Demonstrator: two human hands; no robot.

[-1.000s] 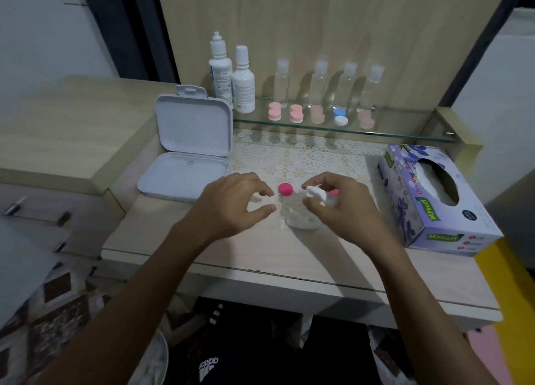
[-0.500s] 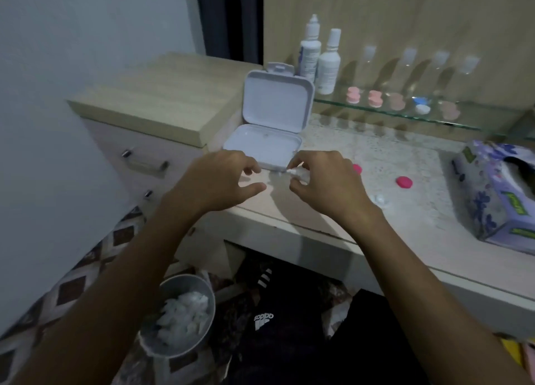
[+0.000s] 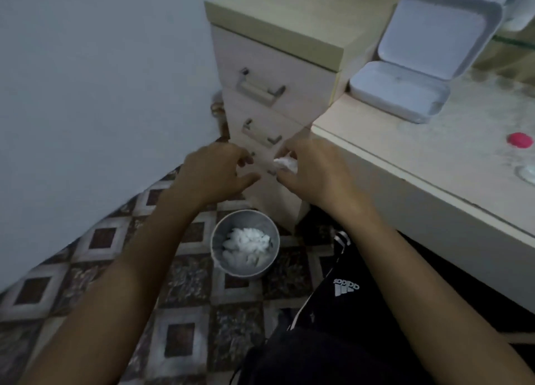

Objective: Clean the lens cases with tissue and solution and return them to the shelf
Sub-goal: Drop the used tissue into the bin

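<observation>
My right hand [image 3: 315, 173] has its grip pinched on a crumpled white tissue [image 3: 286, 164], held in the air above the grey bin [image 3: 245, 243] on the floor, in front of the drawers [image 3: 272, 101]. My left hand [image 3: 215, 172] hangs beside it, its grip released and holding nothing. A pink cap [image 3: 520, 140] lies on the desk [image 3: 405, 141], near the open white box [image 3: 417, 60].
</observation>
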